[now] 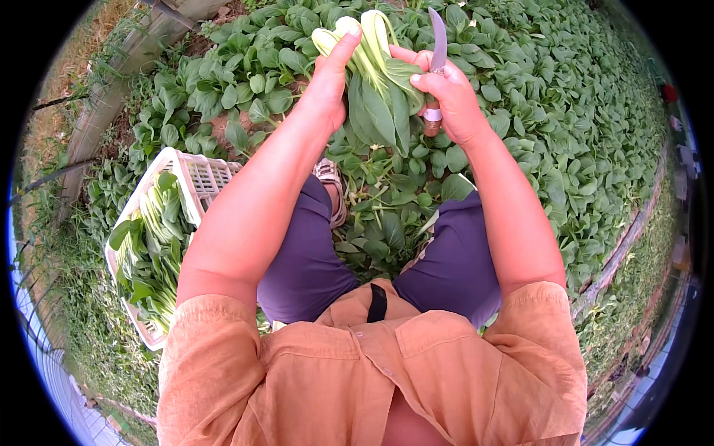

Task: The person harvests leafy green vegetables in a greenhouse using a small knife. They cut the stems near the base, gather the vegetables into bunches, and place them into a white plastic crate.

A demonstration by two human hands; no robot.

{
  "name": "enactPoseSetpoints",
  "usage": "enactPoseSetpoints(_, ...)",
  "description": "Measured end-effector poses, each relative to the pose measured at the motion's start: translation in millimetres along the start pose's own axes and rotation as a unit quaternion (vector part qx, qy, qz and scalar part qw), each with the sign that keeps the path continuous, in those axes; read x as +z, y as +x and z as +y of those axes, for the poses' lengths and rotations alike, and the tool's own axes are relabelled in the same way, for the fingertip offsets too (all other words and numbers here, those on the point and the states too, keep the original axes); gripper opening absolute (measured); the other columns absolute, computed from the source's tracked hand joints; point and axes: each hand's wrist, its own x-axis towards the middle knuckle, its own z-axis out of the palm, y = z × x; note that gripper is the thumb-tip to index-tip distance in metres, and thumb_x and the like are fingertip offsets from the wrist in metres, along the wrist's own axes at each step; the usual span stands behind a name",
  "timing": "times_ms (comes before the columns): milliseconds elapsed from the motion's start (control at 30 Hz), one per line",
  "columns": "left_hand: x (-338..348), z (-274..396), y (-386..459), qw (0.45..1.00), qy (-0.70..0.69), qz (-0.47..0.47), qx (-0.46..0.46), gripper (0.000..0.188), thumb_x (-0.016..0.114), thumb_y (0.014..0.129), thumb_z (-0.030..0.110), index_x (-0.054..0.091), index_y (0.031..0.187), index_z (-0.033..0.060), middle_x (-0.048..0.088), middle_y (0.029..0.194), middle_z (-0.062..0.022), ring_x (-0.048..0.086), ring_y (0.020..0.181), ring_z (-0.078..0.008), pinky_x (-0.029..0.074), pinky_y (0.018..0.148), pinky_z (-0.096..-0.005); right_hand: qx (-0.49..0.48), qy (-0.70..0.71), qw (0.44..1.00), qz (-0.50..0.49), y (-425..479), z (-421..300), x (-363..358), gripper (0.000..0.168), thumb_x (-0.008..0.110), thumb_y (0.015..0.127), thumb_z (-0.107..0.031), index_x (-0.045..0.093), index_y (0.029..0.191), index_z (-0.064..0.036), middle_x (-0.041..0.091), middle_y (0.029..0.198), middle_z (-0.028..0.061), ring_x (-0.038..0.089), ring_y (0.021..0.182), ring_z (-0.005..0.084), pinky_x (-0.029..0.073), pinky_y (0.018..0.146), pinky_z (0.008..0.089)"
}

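Out in front of me, above the leaf bed, my left hand grips several heads of bok choy. Their pale stem ends point up and away, and the dark leaves hang toward me. My right hand holds a small knife with a curved blade, its tip pointing away from me. White tape wraps part of its brown handle. The thumb and fingers of that same hand also touch a leaf at the bunch's right side.
A white plastic crate with harvested bok choy stands at my left. Growing bok choy spreads ahead and to the right. A concrete-looking edging runs along the far left. My shoe rests among low plants between my knees.
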Motion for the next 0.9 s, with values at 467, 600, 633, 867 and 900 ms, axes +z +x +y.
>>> enactPoseSetpoints(467, 3.5, 6.7, -10.6, 0.99, -0.065, 0.034, 0.123, 0.06, 0.077, 0.067, 0.003, 0.046, 0.118, -0.0017, 0.06, 0.108, -0.0131, 0.061, 0.1, -0.022, 0.051, 0.087, -0.0362, -0.116, -0.239, 0.964, 0.006, -21.7, -6.9, 36.8, 0.014, 0.056, 0.088, -0.015, 0.045, 0.082, -0.009, 0.041, 0.148, 0.0148, 0.039, 0.056, -0.0004, 0.032, 0.048, 0.0161)
enactPoseSetpoints(600, -8.7, 30.1, -41.0, 0.96, -0.126, 0.007, 0.25, 0.059, 0.074, 0.068, 0.0, 0.045, 0.12, 0.002, 0.059, 0.108, -0.0106, 0.06, 0.101, -0.0215, 0.05, 0.089, -0.0367, -0.264, -0.206, 0.942, 0.021, -33.9, -7.3, 47.4, 0.016, 0.051, 0.093, -0.016, 0.048, 0.082, -0.004, 0.041, 0.145, 0.0235, 0.04, 0.056, 0.0012, 0.033, 0.051, 0.0172)
enactPoseSetpoints(633, -15.7, 38.2, -53.0, 0.952, -0.131, 0.026, 0.274, 0.06, 0.073, 0.069, -0.001, 0.044, 0.121, 0.0028, 0.059, 0.108, -0.0101, 0.061, 0.101, -0.0211, 0.05, 0.089, -0.0368, -0.268, -0.18, 0.946, 0.005, -37.7, -10.3, 45.1, 0.015, 0.049, 0.095, -0.014, 0.05, 0.084, -0.004, 0.048, 0.137, 0.0254, 0.04, 0.054, 0.0022, 0.031, 0.048, 0.0181)
enactPoseSetpoints(867, -179.4, 121.9, -205.4, 0.953, 0.001, 0.079, 0.294, 0.039, 0.069, 0.077, 0.002, 0.056, 0.114, -0.0001, 0.066, 0.1, -0.0115, 0.065, 0.095, -0.0188, 0.054, 0.084, -0.0368, -0.071, -0.169, 0.97, 0.159, -47.0, 15.9, -26.7, 0.014, 0.051, 0.098, -0.016, 0.055, 0.098, -0.002, 0.064, 0.112, 0.0131, 0.036, 0.051, 0.0037, 0.033, 0.047, 0.0191)
enactPoseSetpoints(900, -206.9, 136.6, -235.7, 0.935, 0.07, 0.144, 0.318, 0.038, 0.069, 0.081, 0.011, 0.056, 0.115, 0.0008, 0.067, 0.104, -0.013, 0.065, 0.098, -0.0228, 0.054, 0.087, -0.0403, -0.09, -0.167, 0.966, 0.175, -48.1, 22.0, -41.5, 0.014, 0.052, 0.098, -0.017, 0.055, 0.098, -0.003, 0.064, 0.114, 0.0123, 0.037, 0.052, 0.0044, 0.034, 0.048, 0.0196)
